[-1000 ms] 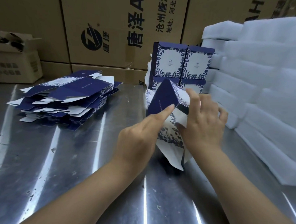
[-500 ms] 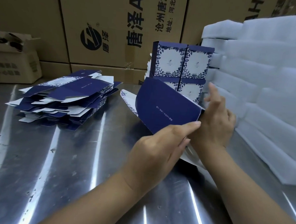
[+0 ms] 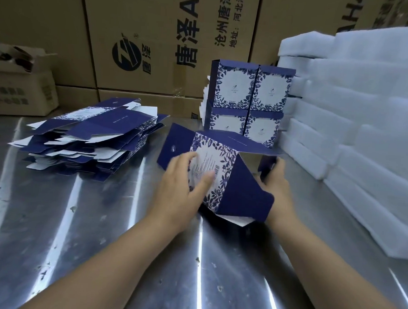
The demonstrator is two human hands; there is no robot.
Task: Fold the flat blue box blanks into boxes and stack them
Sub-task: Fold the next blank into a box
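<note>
We note left hand (image 3: 182,184) flat, pressing printed panel of half-folded box (image 3: 223,164); right hand (image 3: 277,181) grips its right flap. Box centre of steel counter (image 3: 95,224); flat blanks (image 3: 93,136) far left, finished boxes (image 3: 246,102) behind.

The left forearm (image 3: 112,256) and right forearm (image 3: 322,267) reach forward and converge on the half-folded box (image 3: 223,164). The left hand (image 3: 180,186) lies against the box's left side with its back turned up. Its fingers (image 3: 186,157) are fairly straight and spread, pressing flat on the printed panel, and the thumb rests on that panel too. The right hand (image 3: 278,182) sits at the box's right side, partly hidden behind a dark flap, its fingers curled round the box's right-hand edge.
</note>
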